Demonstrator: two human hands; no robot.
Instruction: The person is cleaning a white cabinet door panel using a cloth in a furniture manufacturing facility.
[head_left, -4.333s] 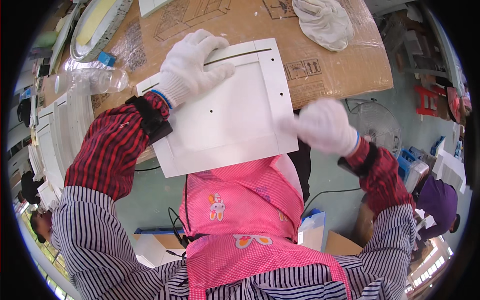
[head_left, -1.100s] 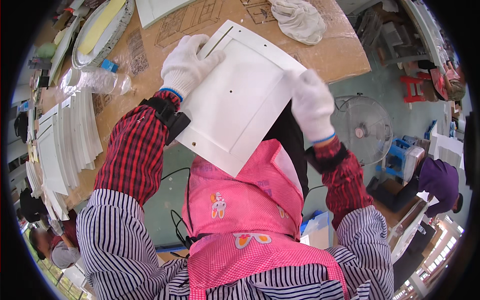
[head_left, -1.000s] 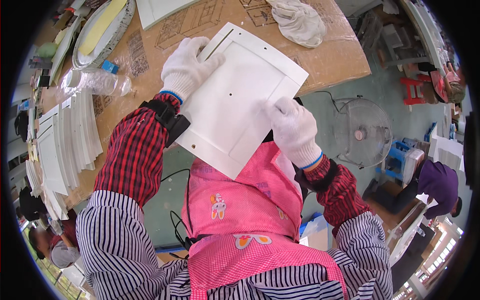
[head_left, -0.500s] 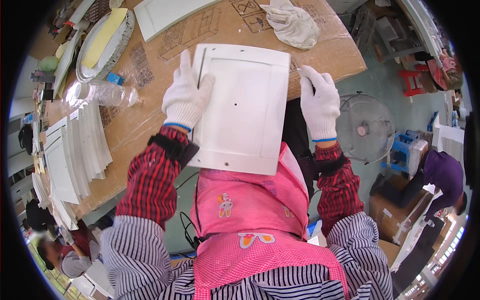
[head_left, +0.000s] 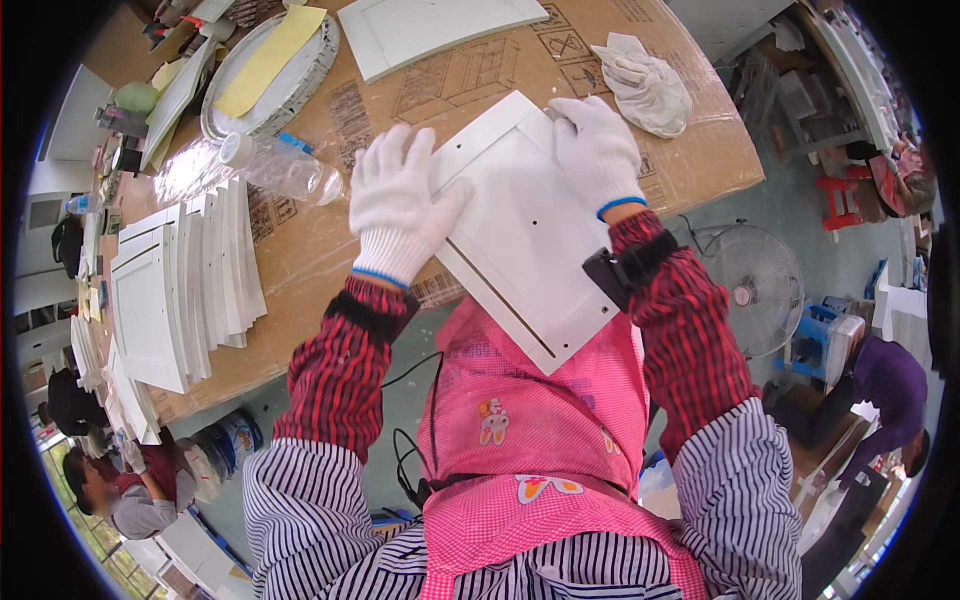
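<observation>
A white panel with a recessed face [head_left: 520, 215], like a small cabinet door, lies turned cornerwise, its near corner over my pink apron. Small dark holes and a long dark groove along its left edge show. My left hand [head_left: 402, 205], in a white knitted glove, rests at the left corner, fingers spread and thumb lying on the panel. At the upper right edge is my right hand [head_left: 597, 152], gloved too, with fingers curled and pressed together at the rim. Whatever small thing its fingertips pinch is too small to make out.
A cardboard-covered table [head_left: 310, 320] carries a stack of white panels [head_left: 165, 300], a clear plastic bottle [head_left: 285, 168], a round tray [head_left: 235, 85] with a yellow strip, another white panel [head_left: 440, 30] and a crumpled cloth [head_left: 645, 85]. A floor fan [head_left: 745, 290] stands right. Other people work farther off.
The panel has turned from nearly upright to cornerwise. My right hand has come from beside the panel onto its upper right edge. The left hand's fingers have spread, and my view has shifted.
</observation>
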